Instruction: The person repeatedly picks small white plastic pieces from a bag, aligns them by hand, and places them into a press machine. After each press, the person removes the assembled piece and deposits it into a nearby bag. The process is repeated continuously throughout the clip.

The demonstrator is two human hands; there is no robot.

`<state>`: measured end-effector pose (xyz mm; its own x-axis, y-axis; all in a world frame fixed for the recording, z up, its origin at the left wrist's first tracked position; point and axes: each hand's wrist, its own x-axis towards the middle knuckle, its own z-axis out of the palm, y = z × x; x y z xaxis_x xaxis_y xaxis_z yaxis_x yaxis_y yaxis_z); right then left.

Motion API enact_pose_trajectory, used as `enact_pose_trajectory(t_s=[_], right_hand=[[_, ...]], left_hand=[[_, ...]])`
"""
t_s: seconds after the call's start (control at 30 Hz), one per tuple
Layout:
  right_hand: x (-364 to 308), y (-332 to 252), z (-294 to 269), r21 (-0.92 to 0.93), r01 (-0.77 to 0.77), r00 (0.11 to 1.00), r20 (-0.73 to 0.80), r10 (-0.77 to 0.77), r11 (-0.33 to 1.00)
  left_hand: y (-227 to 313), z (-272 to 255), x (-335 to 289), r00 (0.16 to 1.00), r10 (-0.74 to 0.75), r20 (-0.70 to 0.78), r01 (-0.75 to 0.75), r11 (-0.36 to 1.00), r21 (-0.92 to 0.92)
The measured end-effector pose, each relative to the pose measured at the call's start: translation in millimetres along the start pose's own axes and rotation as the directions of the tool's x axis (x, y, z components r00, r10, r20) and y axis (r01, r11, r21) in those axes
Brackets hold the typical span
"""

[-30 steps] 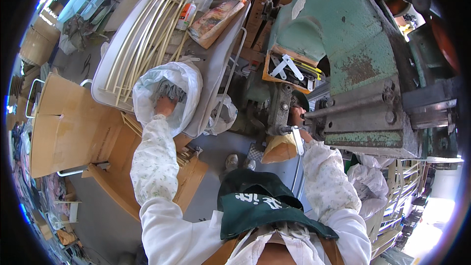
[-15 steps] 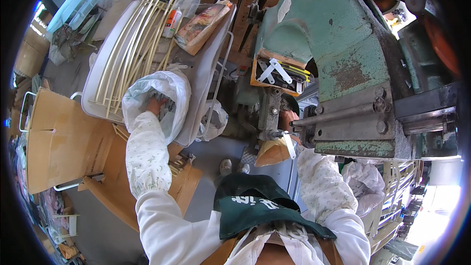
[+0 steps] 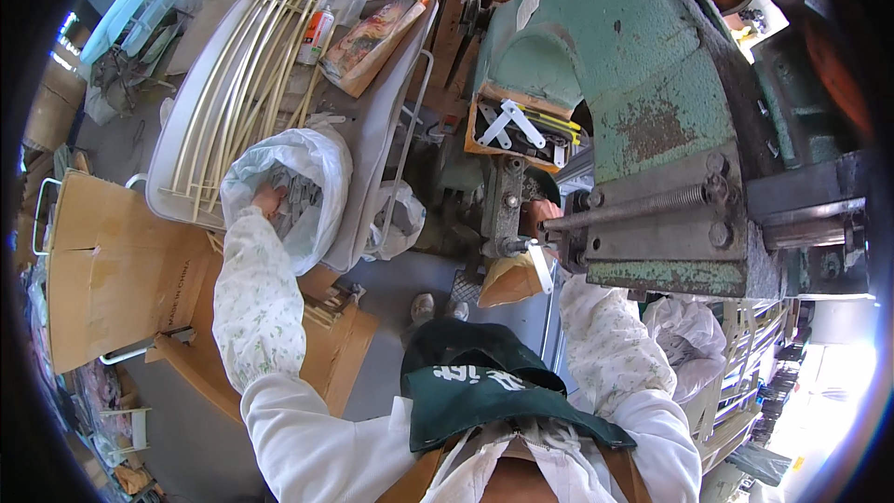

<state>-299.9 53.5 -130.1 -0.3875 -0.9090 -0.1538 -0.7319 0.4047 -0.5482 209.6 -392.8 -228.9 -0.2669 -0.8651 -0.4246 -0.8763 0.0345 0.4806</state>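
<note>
My left hand [image 3: 270,199] is inside a white plastic bag [image 3: 333,168], at the left of a heap of small grey flat pieces [image 3: 303,210]. Its fingers are too small and blurred among them to show a grip. At the green press [image 3: 633,84], my right hand [image 3: 542,215] is beside the work area, partly hidden by a rod with a spring [image 3: 652,208]; its fingertips do not show clearly. Just below that hand, a white flat strip [image 3: 540,267] with rounded ends slants down from the press's metal fixture [image 3: 507,205].
An open box [image 3: 480,144] on the press holds white strips and yellow-handled tools. Cream metal frames [image 3: 233,84], a spray can [image 3: 315,35] and a paper bag [image 3: 372,45] lie on the left table. An open carton [image 3: 121,261] stands below, a brown paper piece [image 3: 510,281] under the fixture.
My left hand has shifted slightly left inside the bag, and more of the grey pieces shows. My right hand stays by the fixture; the whole view has shifted a little.
</note>
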Motion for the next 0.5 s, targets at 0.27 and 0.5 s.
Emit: enact_pose_trajectory(t_s=[0.27, 0.5], right_hand=[[-11.2, 7.9, -4.3, -0.003, -0.007, 0.999, -0.049, 0.007, 1.0], [-12.4, 8.1, -4.7, 0.002, 0.001, 0.995, -0.099, -0.001, 1.0]], left_hand=[[21.0, -7.3, -148.6, 0.999, -0.028, 0.037, 0.045, 0.469, -0.882], [89.7, 9.7, -195.5, 0.955, 0.183, -0.232, -0.279, 0.306, -0.91]])
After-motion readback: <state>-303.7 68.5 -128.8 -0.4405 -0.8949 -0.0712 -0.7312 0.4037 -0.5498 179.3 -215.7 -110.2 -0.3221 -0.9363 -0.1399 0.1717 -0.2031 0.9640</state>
